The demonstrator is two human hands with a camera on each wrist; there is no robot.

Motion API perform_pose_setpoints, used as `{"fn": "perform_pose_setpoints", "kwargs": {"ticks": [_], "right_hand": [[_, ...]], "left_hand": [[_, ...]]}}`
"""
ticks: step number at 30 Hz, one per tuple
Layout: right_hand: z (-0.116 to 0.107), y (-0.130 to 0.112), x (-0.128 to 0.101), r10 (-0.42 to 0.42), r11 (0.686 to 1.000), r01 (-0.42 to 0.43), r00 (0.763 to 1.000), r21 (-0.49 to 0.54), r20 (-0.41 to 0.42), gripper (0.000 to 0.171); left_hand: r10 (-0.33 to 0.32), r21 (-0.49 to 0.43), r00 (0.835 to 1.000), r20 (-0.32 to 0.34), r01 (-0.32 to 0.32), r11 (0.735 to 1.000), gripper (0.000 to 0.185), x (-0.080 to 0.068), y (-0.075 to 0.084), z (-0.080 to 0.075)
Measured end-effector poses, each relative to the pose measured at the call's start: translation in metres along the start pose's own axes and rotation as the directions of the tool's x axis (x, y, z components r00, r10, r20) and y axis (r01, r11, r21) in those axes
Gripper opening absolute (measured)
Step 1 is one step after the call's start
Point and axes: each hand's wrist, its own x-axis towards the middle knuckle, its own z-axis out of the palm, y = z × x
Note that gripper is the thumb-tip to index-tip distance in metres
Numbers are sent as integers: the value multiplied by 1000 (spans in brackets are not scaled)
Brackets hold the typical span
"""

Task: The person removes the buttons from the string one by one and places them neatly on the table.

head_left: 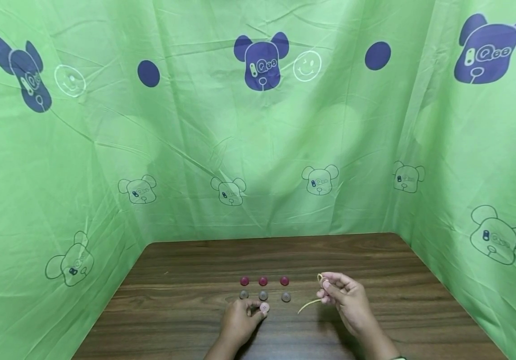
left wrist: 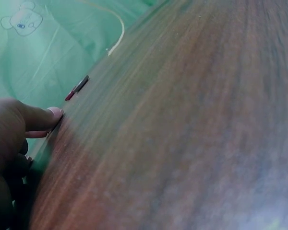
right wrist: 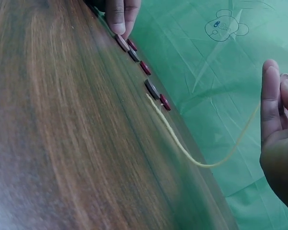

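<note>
Thumb and finger of my left hand (head_left: 237, 322) pinch the edge of a pale pink button (head_left: 264, 307) low at the tabletop. That same pink button (right wrist: 121, 42) stands slightly tilted between the fingertips in the right wrist view. Raised over the table to the right, my right hand (head_left: 352, 306) pinches a thin yellow cord (head_left: 309, 304). A small loop of it shows above the fingertips, and its loose end hangs down toward the buttons. Fingers partly hide the pinched part; I cannot tell whether a button is held with it.
Just beyond the left hand lie two rows of buttons: three dark red ones (head_left: 263, 281) at the back and three grey ones (head_left: 263, 295) in front. They rest on a dark wood-grain table (head_left: 172, 280). Green printed cloth (head_left: 267, 135) encloses the back and sides.
</note>
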Motion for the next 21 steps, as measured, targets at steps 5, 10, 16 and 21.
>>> {"fn": "perform_pose_setpoints", "kwargs": {"ticks": [5,10,16,21], "right_hand": [[0,0,0,-19,999,18,1000,46,24,30],[-2,3,1,-42,996,35,995,85,89,28],[0,4,1,-25,996,14,990,83,136,32],[1,4,0,-21,997,12,992,71,124,32]], "left_hand": [[-26,-38,1000,-3,25,999,29,0,2,-2],[-45,-64,999,-3,45,997,35,0,4,-4],[-76,-109,997,-31,73,991,43,-2,9,-5],[-66,-149,994,-87,53,987,44,-2,13,-4]]}}
